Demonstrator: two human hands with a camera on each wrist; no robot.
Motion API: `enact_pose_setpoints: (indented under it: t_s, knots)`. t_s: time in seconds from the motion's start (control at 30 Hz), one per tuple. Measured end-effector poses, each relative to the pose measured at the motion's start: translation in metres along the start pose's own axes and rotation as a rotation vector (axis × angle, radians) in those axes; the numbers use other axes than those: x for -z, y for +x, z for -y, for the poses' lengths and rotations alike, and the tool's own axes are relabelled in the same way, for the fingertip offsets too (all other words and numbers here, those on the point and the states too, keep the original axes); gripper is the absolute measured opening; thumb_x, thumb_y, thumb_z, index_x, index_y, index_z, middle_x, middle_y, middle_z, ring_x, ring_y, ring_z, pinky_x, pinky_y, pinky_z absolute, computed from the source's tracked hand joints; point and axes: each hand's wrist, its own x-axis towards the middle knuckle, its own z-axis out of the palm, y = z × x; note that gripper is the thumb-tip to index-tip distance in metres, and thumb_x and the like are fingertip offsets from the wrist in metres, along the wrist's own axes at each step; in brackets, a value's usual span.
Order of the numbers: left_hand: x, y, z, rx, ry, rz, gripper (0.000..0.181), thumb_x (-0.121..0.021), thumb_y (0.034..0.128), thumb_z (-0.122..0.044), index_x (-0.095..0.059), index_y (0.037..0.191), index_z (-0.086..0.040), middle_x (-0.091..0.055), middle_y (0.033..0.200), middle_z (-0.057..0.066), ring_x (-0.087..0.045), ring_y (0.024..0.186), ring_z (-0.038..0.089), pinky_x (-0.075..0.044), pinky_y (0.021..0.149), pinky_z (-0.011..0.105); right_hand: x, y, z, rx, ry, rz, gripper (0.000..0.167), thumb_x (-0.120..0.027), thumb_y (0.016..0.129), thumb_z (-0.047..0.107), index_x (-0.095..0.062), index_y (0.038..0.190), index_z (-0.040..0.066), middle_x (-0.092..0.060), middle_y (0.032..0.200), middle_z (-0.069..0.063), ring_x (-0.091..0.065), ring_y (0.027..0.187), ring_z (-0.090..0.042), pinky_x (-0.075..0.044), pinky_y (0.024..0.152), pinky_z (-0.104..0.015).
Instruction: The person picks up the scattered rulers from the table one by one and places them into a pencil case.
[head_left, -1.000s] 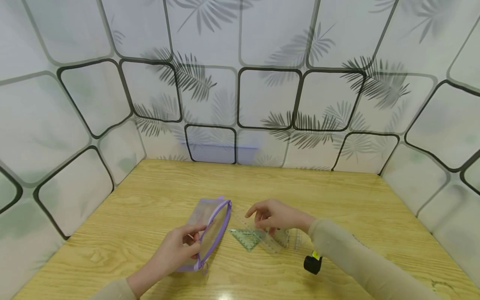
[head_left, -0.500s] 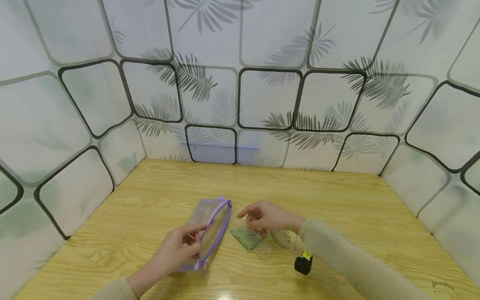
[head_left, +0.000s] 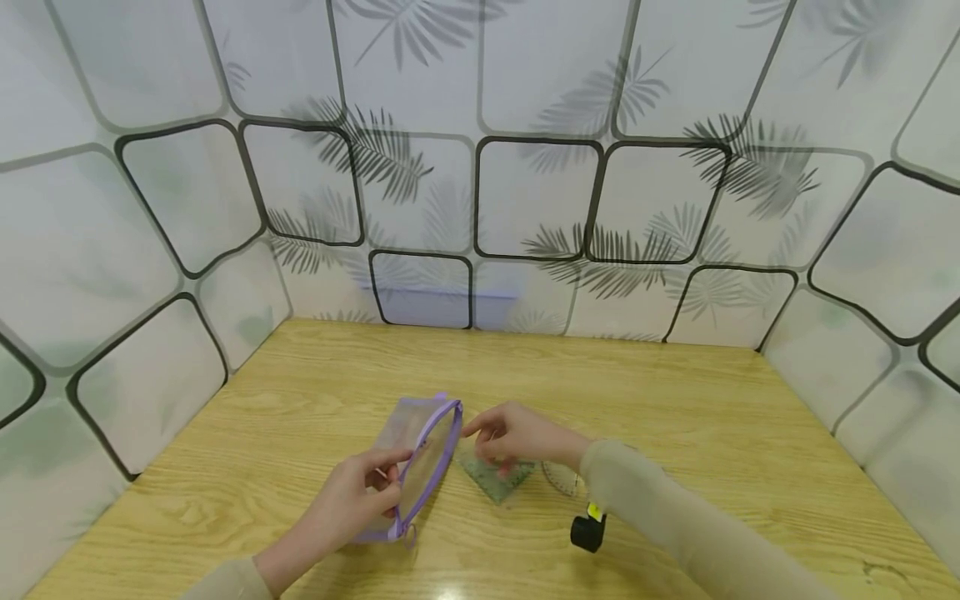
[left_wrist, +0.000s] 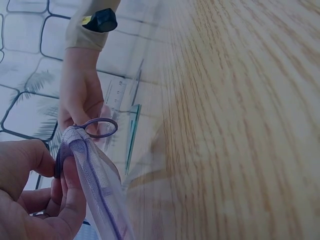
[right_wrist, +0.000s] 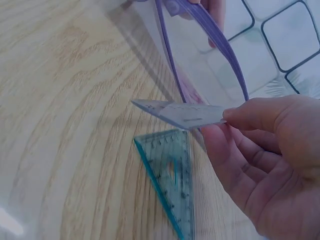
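Note:
A see-through pencil case (head_left: 401, 425) with purple zip edging lies on the table, its mouth spread wide. My left hand (head_left: 352, 496) pinches the near rim of that mouth between thumb and fingers. In the right wrist view, my right hand (right_wrist: 272, 155) holds a clear plastic ruler (right_wrist: 185, 116) by one end, thumb on top. The ruler's other part extends in front of the case's opening, above the table. Below it lies a green-tinted set square (right_wrist: 162, 150). A clear protractor (head_left: 561, 479) rests under the right wrist in the head view.
A small black device (head_left: 587, 533) with a yellow mark sits at the right sleeve. The wooden table (head_left: 337, 358) runs back to a patterned curtain (head_left: 540, 192), which also encloses both sides. A ring pull (left_wrist: 102, 128) hangs at the case's zip end.
My right hand has moved left toward the case's mouth, carrying the clear ruler off the set square and protractor. The left hand and the case have stayed in place.

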Motion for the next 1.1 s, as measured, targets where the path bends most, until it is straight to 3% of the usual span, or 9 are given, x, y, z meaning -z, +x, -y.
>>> enact_pose_setpoints:
  t_s: [0.23,0.7,1.1]
  knots:
    - [0.0,-0.001,-0.001,0.013,0.001,-0.006,0.048,-0.058,0.0829,0.004,-0.058,0.13,0.01,-0.055,0.086,0.007,-0.06,0.07,0.005,-0.06,0.058,0.018,-0.006,0.007,0.004,-0.04,0.105,-0.008,0.039,-0.059,0.096,0.009,-0.058,0.135,0.005,-0.065,0.087,-0.007,-0.061,0.069,-0.014,-0.064,0.064,-0.034]
    - [0.0,-0.001,-0.003,0.019,-0.019,-0.012,0.048,-0.059,0.0827,0.005,-0.058,0.13,0.011,-0.055,0.086,0.007,-0.06,0.07,0.004,-0.06,0.059,0.018,-0.02,0.016,0.008,-0.124,0.342,-0.056,0.04,-0.059,0.095,0.008,-0.054,0.134,-0.002,-0.063,0.088,-0.008,-0.063,0.074,-0.013,-0.065,0.069,-0.03]
    - [0.0,-0.002,-0.005,0.003,-0.013,-0.015,0.047,-0.057,0.084,0.006,-0.057,0.13,0.012,-0.054,0.086,0.008,-0.06,0.07,0.004,-0.06,0.06,0.018,-0.031,0.028,0.003,-0.116,0.453,-0.119,0.04,-0.06,0.094,0.005,-0.055,0.133,-0.004,-0.066,0.086,-0.005,-0.067,0.076,-0.013,-0.065,0.073,-0.03]
